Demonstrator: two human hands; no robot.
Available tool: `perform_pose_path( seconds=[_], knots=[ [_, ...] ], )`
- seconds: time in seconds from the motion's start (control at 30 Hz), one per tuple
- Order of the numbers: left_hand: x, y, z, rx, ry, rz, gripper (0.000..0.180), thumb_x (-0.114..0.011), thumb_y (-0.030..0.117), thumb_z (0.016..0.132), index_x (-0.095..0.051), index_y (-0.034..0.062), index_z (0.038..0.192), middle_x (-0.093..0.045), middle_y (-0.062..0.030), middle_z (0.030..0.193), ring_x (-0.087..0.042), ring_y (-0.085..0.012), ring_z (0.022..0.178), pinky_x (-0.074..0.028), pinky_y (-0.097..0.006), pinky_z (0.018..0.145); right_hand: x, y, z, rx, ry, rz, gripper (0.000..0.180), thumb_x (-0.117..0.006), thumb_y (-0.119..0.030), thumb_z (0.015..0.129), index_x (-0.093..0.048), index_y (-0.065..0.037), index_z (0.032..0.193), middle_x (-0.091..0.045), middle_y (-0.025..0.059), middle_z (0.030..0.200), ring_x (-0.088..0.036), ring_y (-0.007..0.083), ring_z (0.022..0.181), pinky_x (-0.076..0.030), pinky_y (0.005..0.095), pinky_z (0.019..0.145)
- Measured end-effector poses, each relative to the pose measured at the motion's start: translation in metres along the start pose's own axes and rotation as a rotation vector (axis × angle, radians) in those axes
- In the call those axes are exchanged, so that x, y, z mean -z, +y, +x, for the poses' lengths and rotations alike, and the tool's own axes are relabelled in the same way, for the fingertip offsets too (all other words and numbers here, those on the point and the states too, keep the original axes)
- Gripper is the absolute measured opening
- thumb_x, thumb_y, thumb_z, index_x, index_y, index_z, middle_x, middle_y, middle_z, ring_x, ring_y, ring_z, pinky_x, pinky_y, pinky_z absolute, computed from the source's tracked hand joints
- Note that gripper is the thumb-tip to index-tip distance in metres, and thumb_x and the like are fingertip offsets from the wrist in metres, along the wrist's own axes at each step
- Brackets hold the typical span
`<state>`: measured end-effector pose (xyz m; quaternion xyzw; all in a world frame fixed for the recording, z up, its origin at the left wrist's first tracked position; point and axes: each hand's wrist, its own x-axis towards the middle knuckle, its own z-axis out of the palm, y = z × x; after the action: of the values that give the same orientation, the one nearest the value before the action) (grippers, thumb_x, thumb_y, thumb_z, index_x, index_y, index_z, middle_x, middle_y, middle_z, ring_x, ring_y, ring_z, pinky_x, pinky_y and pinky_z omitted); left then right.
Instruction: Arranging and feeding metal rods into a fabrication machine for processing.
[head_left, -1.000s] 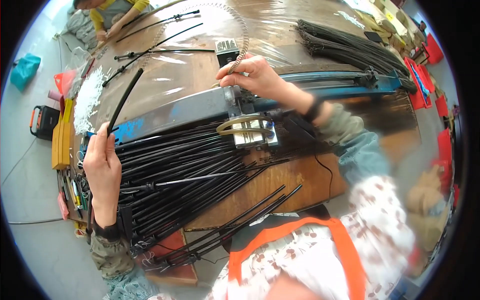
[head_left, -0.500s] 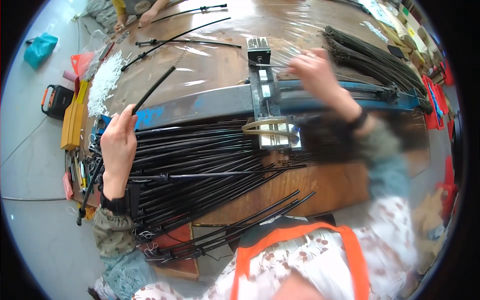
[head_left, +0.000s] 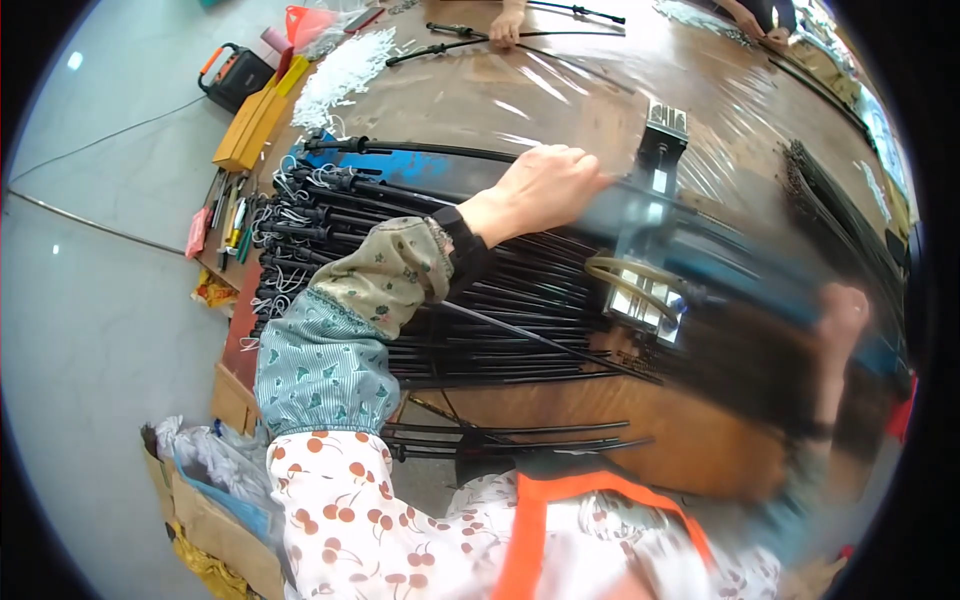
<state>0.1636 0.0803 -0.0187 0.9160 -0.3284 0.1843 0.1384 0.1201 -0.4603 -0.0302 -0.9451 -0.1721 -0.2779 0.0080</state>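
My left hand [head_left: 553,185] is closed around a long black tube [head_left: 430,150] with a collar at its far-left end. The tube lies along the blue metal beam [head_left: 405,167], and my fist is just left of the upright metal fixture [head_left: 655,185] across the beam. My right hand [head_left: 845,315] is at the far right, near the beam's right end. Motion smears it, so its fingers and anything in them cannot be made out. A looped yellowish hose [head_left: 625,268] is at the fixture's near end. Many similar black tubes [head_left: 480,345] are piled below my left forearm.
White plastic pieces [head_left: 345,80] are heaped at the back left, beside a yellow box [head_left: 260,118]. A bundle of dark thin rods [head_left: 845,215] lies at right. Another person's hand [head_left: 507,27] touches tubes at the far edge; a second person's hands [head_left: 765,30] are at far right.
My left hand has moved right and brought the raised tube down along the beam. My right hand has gone from the fixture toward the beam's right end. The view has shifted left.
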Motion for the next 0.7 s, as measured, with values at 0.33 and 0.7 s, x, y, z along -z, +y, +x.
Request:
perform_pose_path(
  seconds=[0.33, 0.7],
  knots=[
    [-0.011, 0.009, -0.003, 0.061, 0.147, -0.193, 0.016, -0.069, 0.022, 0.089, -0.070, 0.0076, 0.082, -0.065, -0.0128, 0.082, -0.065, -0.0346, 0.081, -0.052, -0.045, 0.073, -0.001, 0.006, -0.009, 0.020, -0.015, -0.051, 0.011, -0.064, -0.008, 0.092, -0.067, -0.004, 0.102, -0.063, 0.0115, 0.094, -0.059, 0.0291, 0.099, -0.043, 0.0414, 0.093],
    [-0.007, 0.015, 0.009, 0.173, -0.093, -0.007, 0.017, -0.060, 0.024, 0.095, -0.061, 0.0088, 0.087, -0.067, -0.0172, 0.077, -0.066, -0.0406, 0.073, -0.052, -0.051, 0.060, 0.033, -0.142, -0.003, 0.129, 0.090, 0.146, 0.022, -0.069, -0.009, 0.088, -0.070, -0.008, 0.110, -0.071, 0.0056, 0.097, -0.062, 0.0250, 0.103, -0.041, 0.0396, 0.096]
  ],
)
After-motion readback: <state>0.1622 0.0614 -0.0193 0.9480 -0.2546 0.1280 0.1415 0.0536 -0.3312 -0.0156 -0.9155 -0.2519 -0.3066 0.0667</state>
